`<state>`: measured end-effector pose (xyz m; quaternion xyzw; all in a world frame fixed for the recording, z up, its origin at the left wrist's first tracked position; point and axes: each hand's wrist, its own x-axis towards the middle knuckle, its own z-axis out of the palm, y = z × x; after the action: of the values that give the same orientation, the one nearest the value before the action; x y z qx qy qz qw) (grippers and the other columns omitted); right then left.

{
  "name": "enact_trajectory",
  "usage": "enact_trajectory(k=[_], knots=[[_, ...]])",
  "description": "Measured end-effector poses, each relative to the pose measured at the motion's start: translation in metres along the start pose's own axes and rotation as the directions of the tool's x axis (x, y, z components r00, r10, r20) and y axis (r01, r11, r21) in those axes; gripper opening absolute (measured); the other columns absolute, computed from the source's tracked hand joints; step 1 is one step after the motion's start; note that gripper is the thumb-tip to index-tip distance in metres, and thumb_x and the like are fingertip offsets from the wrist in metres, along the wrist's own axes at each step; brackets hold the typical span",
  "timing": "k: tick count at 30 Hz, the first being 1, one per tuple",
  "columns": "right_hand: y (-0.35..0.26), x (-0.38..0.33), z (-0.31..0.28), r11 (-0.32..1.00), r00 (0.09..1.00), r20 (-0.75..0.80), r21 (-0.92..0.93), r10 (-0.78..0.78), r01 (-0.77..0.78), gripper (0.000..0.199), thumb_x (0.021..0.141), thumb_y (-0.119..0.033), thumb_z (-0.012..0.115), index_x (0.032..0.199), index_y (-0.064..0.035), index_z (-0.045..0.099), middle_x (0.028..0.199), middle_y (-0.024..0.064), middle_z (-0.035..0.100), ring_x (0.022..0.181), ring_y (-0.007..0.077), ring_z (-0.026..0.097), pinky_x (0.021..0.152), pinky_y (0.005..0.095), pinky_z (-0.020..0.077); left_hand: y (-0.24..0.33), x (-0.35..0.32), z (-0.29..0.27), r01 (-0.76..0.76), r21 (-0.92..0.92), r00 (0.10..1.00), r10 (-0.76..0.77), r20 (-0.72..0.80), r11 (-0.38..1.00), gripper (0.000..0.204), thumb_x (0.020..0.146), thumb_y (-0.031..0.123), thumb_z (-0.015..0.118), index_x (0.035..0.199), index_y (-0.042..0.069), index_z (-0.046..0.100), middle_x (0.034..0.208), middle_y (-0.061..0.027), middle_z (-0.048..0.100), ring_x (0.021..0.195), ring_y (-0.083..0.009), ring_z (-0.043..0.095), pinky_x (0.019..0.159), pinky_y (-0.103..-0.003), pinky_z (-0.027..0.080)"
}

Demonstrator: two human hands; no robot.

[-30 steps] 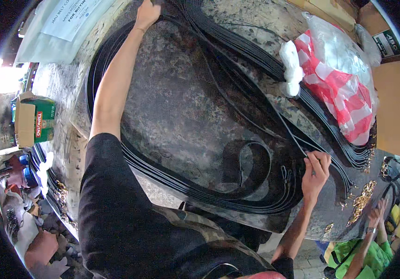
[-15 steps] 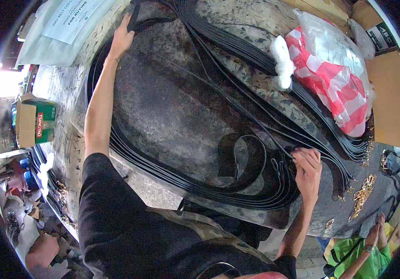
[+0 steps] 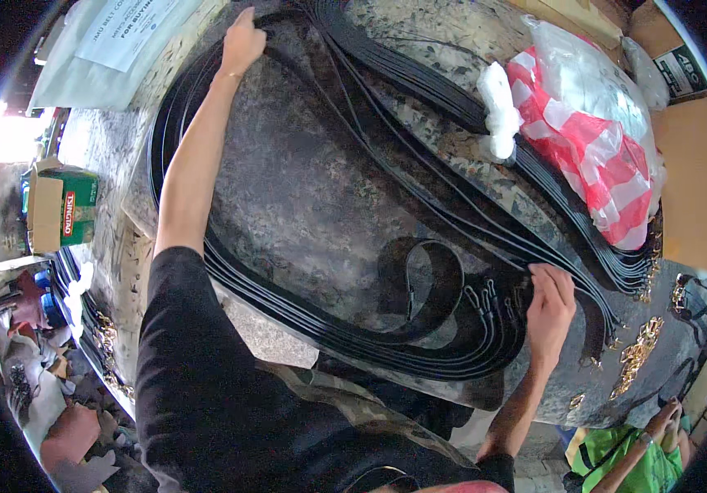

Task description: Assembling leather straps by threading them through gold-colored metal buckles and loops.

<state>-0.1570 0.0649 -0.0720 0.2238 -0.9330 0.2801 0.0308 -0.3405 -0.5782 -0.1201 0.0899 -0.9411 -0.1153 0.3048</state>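
Long black belts (image 3: 288, 308) lie in a broad loop on the dark worktable, several metal-tipped ends bunched left of my right hand (image 3: 551, 304). This hand's fingers are pinched on a black belt among the strands running down from the upper middle; its fingertips are partly hidden. At the upper left, my left hand (image 3: 244, 48) is closed on a black belt at the bend of the loop, index finger pointing away from me. One belt end (image 3: 427, 283) curls within the loop. Another belt bundle (image 3: 419, 82) lies beyond, bound with a white wrap (image 3: 499, 111).
A red-and-white plastic bag (image 3: 584, 140) rests on the far bundle. Gold-coloured buckle parts (image 3: 638, 357) lie at the right, near a cardboard box (image 3: 695, 185). A green carton (image 3: 74, 205) stands at left, scraps (image 3: 66, 435) below it. Another person in green (image 3: 633, 460) is at lower right.
My left hand has moved slightly right and away from me, drawing the belt at the bend with it. My right hand has shifted a little right; the belt strands beside it lie closer together.
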Motion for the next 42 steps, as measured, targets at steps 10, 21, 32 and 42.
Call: enact_trajectory(k=[10, 21, 32, 42], knots=[[0.077, -0.106, -0.044, 0.85, 0.857, -0.484, -0.363, 0.179, -0.382, 0.031, 0.083, -0.004, 0.066, 0.113, -0.007, 0.065, 0.12, 0.0138, 0.058, 0.111, 0.032, 0.054, 0.095, 0.042, 0.043, 0.033, 0.053, 0.058, -0.238, -0.205, 0.968, 0.215, -0.131, 0.949, 0.048, 0.083, 0.015, 0.049, 0.13, 0.004, 0.052, 0.135, -0.0187, 0.051, 0.127, -0.0344, 0.045, 0.106, -0.038, 0.035], [0.112, -0.167, -0.08, 0.646, 0.524, -0.683, -0.099, 0.509, -0.757, 0.047, 0.08, -0.017, 0.072, 0.122, -0.0056, 0.056, 0.12, 0.0164, 0.057, 0.115, 0.0342, 0.052, 0.098, 0.0414, 0.0407, -0.055, 0.052, 0.018, 0.251, 0.483, 0.837, -0.439, 0.328, 0.839, 0.069, 0.092, 0.058, 0.031, 0.129, 0.004, 0.054, 0.126, -0.0248, 0.056, 0.118, -0.0443, 0.051, 0.1, -0.05, 0.038], [0.149, -0.178, -0.074, 0.708, 0.388, -0.623, 0.416, 0.679, -0.571, 0.023, 0.08, -0.001, 0.071, 0.102, 0.0, 0.063, 0.087, 0.0075, 0.068, 0.079, 0.0122, 0.065, 0.072, 0.0255, 0.0512, -0.044, 0.101, 0.034, 0.14, 0.583, 0.861, -0.389, 0.327, 0.8, 0.062, 0.071, 0.045, 0.059, 0.104, -0.007, 0.066, 0.109, -0.0271, 0.064, 0.104, -0.0414, 0.06, 0.092, -0.046, 0.045], [0.145, -0.167, -0.066, 0.71, 0.393, -0.595, 0.529, 0.701, -0.465, 0.026, 0.08, 0.0, 0.071, 0.105, -0.0023, 0.063, 0.101, 0.005, 0.063, 0.089, 0.013, 0.064, 0.075, 0.0268, 0.0534, 0.019, 0.034, 0.084, 0.571, -0.551, 0.816, -0.492, 0.302, 0.608, 0.061, 0.094, 0.039, 0.049, 0.135, -0.004, 0.042, 0.107, -0.0167, 0.063, 0.08, -0.0245, 0.063, 0.061, -0.032, 0.051]])
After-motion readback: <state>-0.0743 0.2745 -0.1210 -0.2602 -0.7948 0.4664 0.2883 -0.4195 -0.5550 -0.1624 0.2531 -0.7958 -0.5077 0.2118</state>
